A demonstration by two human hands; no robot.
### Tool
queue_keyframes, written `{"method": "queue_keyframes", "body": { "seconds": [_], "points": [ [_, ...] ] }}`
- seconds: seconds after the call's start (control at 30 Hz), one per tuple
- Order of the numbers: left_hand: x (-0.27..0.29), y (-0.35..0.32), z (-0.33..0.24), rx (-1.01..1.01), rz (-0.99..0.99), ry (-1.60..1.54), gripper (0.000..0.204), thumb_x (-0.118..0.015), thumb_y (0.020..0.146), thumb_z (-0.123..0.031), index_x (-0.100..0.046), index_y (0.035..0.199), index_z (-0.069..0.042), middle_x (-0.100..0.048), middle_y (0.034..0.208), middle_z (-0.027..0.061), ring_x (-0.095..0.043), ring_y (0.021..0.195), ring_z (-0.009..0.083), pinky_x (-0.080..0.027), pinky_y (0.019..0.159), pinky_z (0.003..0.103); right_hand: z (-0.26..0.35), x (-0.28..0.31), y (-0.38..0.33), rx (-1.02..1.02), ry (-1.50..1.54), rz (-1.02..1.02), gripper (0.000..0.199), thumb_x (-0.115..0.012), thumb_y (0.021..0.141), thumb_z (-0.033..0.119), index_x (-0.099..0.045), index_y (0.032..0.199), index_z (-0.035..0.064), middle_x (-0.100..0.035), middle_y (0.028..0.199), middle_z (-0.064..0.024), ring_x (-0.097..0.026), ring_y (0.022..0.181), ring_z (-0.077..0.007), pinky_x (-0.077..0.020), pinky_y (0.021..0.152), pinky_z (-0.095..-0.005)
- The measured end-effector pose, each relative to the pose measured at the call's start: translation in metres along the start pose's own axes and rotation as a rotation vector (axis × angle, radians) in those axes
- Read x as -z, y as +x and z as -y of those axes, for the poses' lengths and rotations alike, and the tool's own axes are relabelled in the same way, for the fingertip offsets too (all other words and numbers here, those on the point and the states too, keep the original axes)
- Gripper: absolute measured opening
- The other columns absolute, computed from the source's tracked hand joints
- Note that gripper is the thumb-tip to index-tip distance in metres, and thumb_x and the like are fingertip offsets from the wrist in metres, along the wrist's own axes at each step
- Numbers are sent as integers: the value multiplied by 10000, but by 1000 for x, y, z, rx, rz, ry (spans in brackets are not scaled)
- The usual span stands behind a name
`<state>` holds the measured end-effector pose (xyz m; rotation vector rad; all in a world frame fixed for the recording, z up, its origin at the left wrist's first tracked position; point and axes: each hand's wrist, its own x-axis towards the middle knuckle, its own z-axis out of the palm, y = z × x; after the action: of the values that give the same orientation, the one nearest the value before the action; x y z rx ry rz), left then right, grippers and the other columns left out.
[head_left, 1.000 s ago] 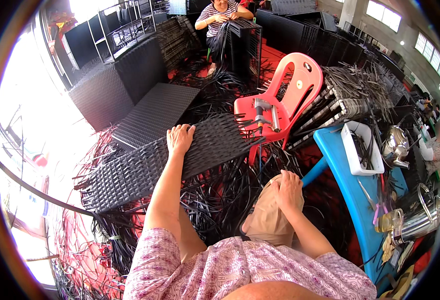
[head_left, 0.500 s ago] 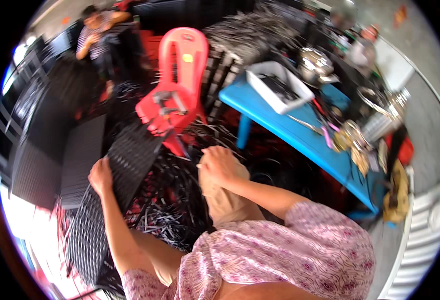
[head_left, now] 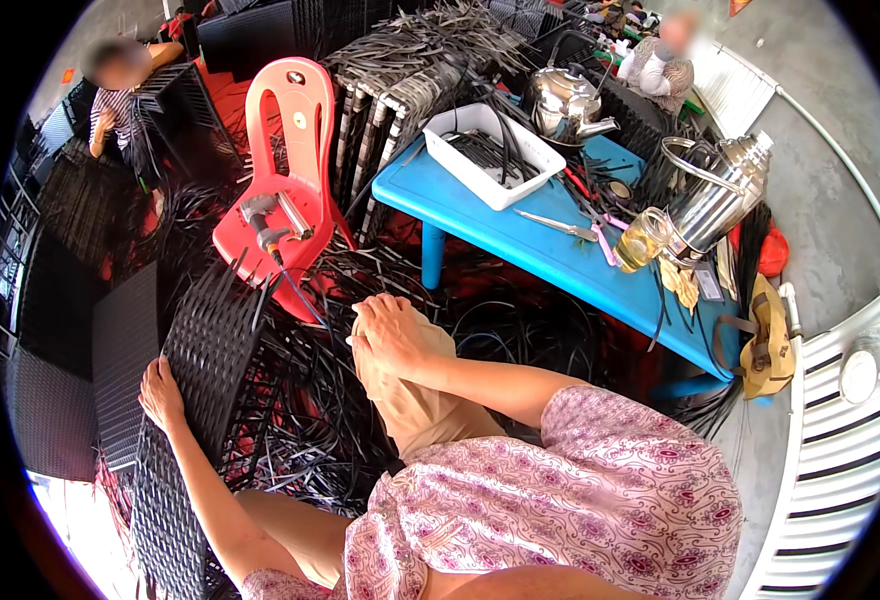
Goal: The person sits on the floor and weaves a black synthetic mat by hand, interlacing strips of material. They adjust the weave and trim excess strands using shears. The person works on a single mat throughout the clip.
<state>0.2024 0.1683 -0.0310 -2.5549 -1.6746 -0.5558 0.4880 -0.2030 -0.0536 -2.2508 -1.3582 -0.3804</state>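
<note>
While our left hand [head_left: 163,392] lies flat on the half-woven black panel [head_left: 185,420], loose strips wait at 12 o'clock; our right hand [head_left: 392,335] rests open.

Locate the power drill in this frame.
In the head view, the drill lies on the seat of the red chair, upper left of centre, beyond the woven panel that the left hand touches, left of the blue table.

Left hand [head_left: 163,393] rests flat on black woven panel [head_left: 195,400] at lower left of frame. Right hand [head_left: 392,335] lies on the person's knee [head_left: 410,395], centre. Red plastic chair [head_left: 285,170] with a power tool [head_left: 272,220] upper left; blue bench [head_left: 520,235] with white tray [head_left: 490,155], steel kettle [head_left: 568,100] upper right. Black strips [head_left: 500,320] litter the floor.
</note>
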Motion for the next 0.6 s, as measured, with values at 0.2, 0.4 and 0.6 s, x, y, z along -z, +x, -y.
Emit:
{"method": "queue_keyframes", "body": {
  "seconds": [0.2,0.4,0.6],
  "points": [
    [-1,1,2,1,18,8,558,-360,1057,-511,-660,1291,-103,-677,1277,120,-601,1193,330,-413,1033,479,0,1,0,-6,0,-12,499,-726,853,392,-588,1180,42,-593,1086,-89,-522,1088,-263,-387,913,-443],
    [-6,3,6,-9,-5,-4,565,-354,1058,-518,-661,1288,-104,-676,1284,115,-597,1205,333,-405,1040,487,2,3,0,-3,-16,-7,496,-727,852,392,-588,1179,45,-593,1090,-90,-523,1094,-263,-389,922,-444],
    [-1,1,1,-4,-6,-6,566,-352,1059,-518,-659,1287,-101,-678,1282,112,-596,1207,329,-402,1040,493,4,3,1,-14,-16,15,493,-716,870,394,-585,1190,44,-600,1116,-95,-529,1125,-265,-391,943,-445]
  ]
}}
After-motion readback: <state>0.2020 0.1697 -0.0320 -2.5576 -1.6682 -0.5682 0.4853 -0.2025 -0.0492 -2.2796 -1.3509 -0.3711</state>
